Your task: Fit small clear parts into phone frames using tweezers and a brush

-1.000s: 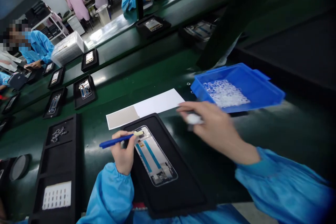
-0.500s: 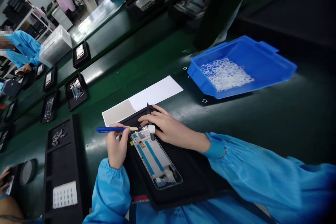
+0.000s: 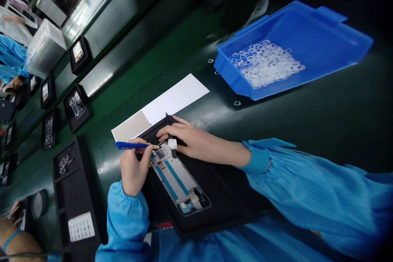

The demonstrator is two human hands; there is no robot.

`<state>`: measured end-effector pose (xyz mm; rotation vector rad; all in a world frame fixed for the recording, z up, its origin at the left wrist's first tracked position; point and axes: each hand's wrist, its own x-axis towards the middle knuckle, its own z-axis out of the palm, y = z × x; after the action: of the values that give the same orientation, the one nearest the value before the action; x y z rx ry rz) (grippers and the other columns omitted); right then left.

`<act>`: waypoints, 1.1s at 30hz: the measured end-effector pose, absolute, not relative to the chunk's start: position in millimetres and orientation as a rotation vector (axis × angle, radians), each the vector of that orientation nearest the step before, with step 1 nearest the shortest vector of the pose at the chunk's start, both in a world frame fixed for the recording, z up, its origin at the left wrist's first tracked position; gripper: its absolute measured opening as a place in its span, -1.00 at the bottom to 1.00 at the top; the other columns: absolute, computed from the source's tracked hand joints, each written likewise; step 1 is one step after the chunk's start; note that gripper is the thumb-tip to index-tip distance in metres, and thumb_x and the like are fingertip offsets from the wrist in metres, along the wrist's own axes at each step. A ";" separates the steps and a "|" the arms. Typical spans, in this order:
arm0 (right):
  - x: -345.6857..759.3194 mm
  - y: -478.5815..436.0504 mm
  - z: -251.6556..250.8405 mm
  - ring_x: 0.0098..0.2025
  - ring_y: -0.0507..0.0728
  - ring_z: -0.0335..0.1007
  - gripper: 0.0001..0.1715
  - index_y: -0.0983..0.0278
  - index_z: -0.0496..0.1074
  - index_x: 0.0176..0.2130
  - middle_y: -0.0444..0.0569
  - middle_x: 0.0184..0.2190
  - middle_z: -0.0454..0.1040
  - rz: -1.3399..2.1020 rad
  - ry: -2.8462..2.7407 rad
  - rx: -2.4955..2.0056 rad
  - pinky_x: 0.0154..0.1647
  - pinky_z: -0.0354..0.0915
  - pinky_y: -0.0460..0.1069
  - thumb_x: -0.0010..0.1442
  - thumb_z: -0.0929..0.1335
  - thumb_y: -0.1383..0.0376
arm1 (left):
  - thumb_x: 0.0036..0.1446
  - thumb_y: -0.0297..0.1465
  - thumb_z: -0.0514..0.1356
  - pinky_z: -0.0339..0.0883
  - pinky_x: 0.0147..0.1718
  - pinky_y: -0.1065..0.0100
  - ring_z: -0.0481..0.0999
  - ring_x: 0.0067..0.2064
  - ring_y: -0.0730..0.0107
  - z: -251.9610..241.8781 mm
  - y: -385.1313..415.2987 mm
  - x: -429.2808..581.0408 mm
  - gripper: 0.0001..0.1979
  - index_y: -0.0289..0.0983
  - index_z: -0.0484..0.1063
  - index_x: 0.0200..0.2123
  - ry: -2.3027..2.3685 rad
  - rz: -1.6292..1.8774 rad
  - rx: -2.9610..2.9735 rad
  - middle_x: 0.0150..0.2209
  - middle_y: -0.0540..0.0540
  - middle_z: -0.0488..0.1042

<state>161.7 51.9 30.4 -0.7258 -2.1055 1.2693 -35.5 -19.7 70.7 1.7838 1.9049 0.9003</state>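
A phone frame [image 3: 178, 180] lies in a black tray [image 3: 221, 196] in front of me. My left hand [image 3: 133, 170] is closed on a blue pen-like tool [image 3: 132, 145] whose pale tip rests at the frame's top corner. My right hand [image 3: 190, 141] is closed on thin black tweezers [image 3: 170, 131], a white cot on the thumb, pressing at the same top corner. What the tweezers hold is too small to tell.
A blue bin [image 3: 307, 41] of small clear parts sits at the right. White paper [image 3: 172, 100] lies behind the tray. A black compartment tray [image 3: 72, 188] stands at the left. Phone frames in black trays [image 3: 75, 106] ride the green belt. Another person's hand [image 3: 14, 217] is at bottom left.
My right hand came back from beside the blue bin to the phone frame's top corner with the tweezers. My left hand stayed at the frame. The view tilted down.
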 end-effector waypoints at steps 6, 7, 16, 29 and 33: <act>162.0 51.2 30.8 -0.01 0.15 0.47 -0.60 0.14 0.36 -0.03 -0.12 -0.16 0.57 1.278 -2.107 -0.739 0.39 -0.16 0.34 0.17 0.27 0.48 | 0.16 -0.32 0.26 0.43 -0.36 0.43 0.55 -0.37 0.41 71.3 -17.6 -33.5 -0.89 -0.23 0.42 -0.28 1.907 0.878 1.793 -0.34 -0.03 0.52; 162.0 51.1 30.8 0.00 0.15 0.47 -0.59 0.14 0.36 -0.03 -0.12 -0.15 0.57 1.279 -2.112 -0.743 0.40 -0.17 0.34 0.17 0.27 0.49 | 0.16 -0.33 0.25 0.43 -0.36 0.43 0.54 -0.37 0.42 71.4 -17.3 -33.3 -0.89 -0.23 0.42 -0.28 1.908 0.875 1.799 -0.34 -0.03 0.52; 162.9 50.7 32.7 0.00 0.15 0.47 -0.59 0.14 0.36 -0.03 -0.13 -0.15 0.58 1.262 -2.119 -0.762 0.40 -0.16 0.31 0.17 0.27 0.50 | 0.17 -0.31 0.24 0.42 -0.37 0.44 0.53 -0.39 0.43 72.9 -17.2 -31.9 -0.89 -0.22 0.42 -0.29 1.937 0.852 1.832 -0.35 -0.02 0.52; 162.1 49.7 30.4 -0.03 0.15 0.48 -0.60 0.15 0.35 -0.04 -0.12 -0.16 0.57 1.221 -2.117 -0.761 0.39 -0.13 0.34 0.18 0.25 0.49 | 0.23 -0.32 0.22 0.34 -0.37 0.44 0.55 -0.36 0.38 77.5 -22.5 -21.5 -0.90 -0.23 0.46 -0.26 1.960 0.700 2.272 -0.34 -0.05 0.55; 162.3 49.4 31.4 -0.02 0.14 0.47 -0.61 0.16 0.35 -0.03 -0.10 -0.15 0.57 1.219 -2.128 -0.760 0.40 -0.14 0.33 0.19 0.24 0.50 | 0.23 -0.36 0.22 0.35 -0.39 0.45 0.56 -0.35 0.39 73.4 -26.9 -20.8 -0.93 -0.22 0.45 -0.25 1.924 0.751 2.275 -0.36 -0.04 0.54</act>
<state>162.3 49.4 31.4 -0.7596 -2.1278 1.2188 -20.8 -26.9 73.4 2.2746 1.9242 0.7509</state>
